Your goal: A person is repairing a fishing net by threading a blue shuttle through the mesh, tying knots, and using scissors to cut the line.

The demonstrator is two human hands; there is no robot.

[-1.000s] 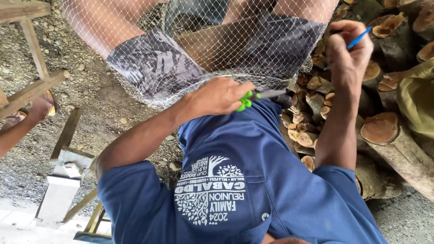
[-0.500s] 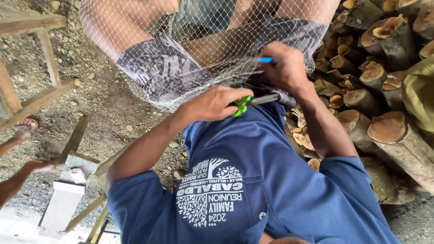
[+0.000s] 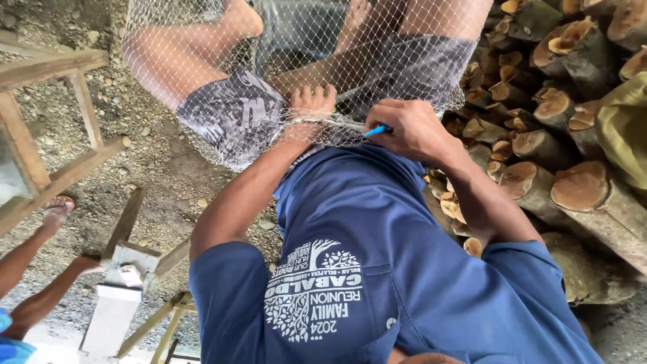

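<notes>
The white mesh net (image 3: 202,81) drapes over your knees and grey patterned shorts (image 3: 232,114), its lower edge bunched at your lap. A log pile (image 3: 559,135) fills the right side and a wooden frame (image 3: 47,121) the left; another person's feet (image 3: 57,209) show at the left edge. Your blue shirt (image 3: 377,269) carries a white tree-shaped print low on the chest. Since a moment ago your right hand (image 3: 411,131) has dropped from the logs to the net's edge, pinching a blue netting needle (image 3: 377,130). Your left hand (image 3: 311,104) grips the gathered cord there, a green tool (image 3: 324,89) barely showing; you look mid-knot.

White mesh net (image 3: 202,61), blue tool (image 3: 377,130), navy shirt (image 3: 418,269) with white tree print, grey patterned shorts (image 3: 229,114).
</notes>
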